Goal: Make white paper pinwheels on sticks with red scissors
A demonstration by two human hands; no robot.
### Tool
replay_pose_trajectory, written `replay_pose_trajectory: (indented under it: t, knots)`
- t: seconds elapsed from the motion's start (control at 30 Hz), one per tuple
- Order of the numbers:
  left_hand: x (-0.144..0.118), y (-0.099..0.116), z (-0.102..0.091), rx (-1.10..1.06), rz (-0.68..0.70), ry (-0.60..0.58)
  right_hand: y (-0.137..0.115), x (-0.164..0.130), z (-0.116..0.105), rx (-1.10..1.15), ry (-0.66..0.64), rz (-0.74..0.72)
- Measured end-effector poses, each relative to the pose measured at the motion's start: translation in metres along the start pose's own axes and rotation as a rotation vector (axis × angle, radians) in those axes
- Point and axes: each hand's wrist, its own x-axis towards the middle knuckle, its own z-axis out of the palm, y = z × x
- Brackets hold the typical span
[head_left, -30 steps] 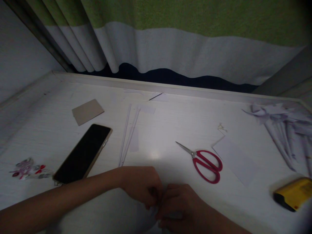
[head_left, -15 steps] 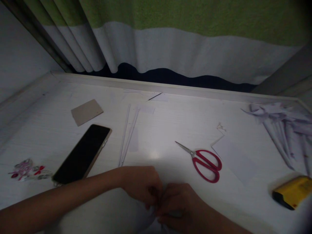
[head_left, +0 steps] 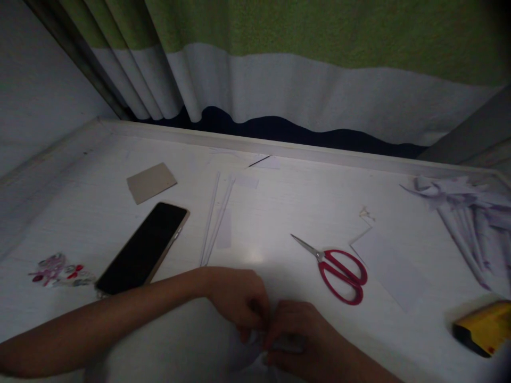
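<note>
At the lower middle of the head view, my left hand (head_left: pixel 240 298) and my right hand (head_left: pixel 297 335) meet, fingers closed and bent inward. Between and below them shows a piece of white paper (head_left: pixel 251 360), pinched in the fingers. Its lower part runs out of the picture, and the fingertips partly hide it. Right of my hands lie scissors (head_left: pixel 341 274) with red handles, blades pointing to the far left. Thin white paper sticks (head_left: pixel 217 221) lie beyond my left wrist.
Beyond my left forearm lies a phone (head_left: pixel 143 247), with a charm (head_left: pixel 59 270) beside it. A brown card (head_left: pixel 151 183) is farther back. On the right are a white paper sheet (head_left: pixel 393 271), a bundle of rolled paper (head_left: pixel 471 223) and a yellow-black object (head_left: pixel 485 329). A curtain (head_left: pixel 279 80) hangs behind.
The whole view has shifted a little, so the tabletop things appear slightly farther right. My hands stay together on the paper, with only slight finger movement.
</note>
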Motion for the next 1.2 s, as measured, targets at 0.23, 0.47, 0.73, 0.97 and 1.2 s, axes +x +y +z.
replay_pose_trajectory:
  t: [0.23, 0.47, 0.73, 0.97, 1.2]
  knots:
    - [-0.0016, 0.0009, -0.0013, -0.103, -0.058, -0.008, 0.0028, -0.0011, 0.0006, 0.026, 0.024, 0.037]
    - [-0.0024, -0.0017, 0.0007, -0.186, -0.086, -0.006, 0.0042, -0.0005, 0.0021, 0.051, 0.041, 0.061]
    - [-0.0014, -0.0032, 0.0028, -0.215, -0.061, 0.024, 0.0055, 0.0036, 0.0040, 0.127, 0.059, 0.039]
    - [-0.0036, -0.0018, 0.0044, -0.302, -0.022, 0.023, 0.0048, 0.0023, 0.0057, 0.159, 0.148, -0.001]
    - [-0.0076, 0.0023, 0.0030, -0.225, -0.026, 0.039, 0.0066, 0.0019, 0.0073, 0.152, 0.166, -0.004]
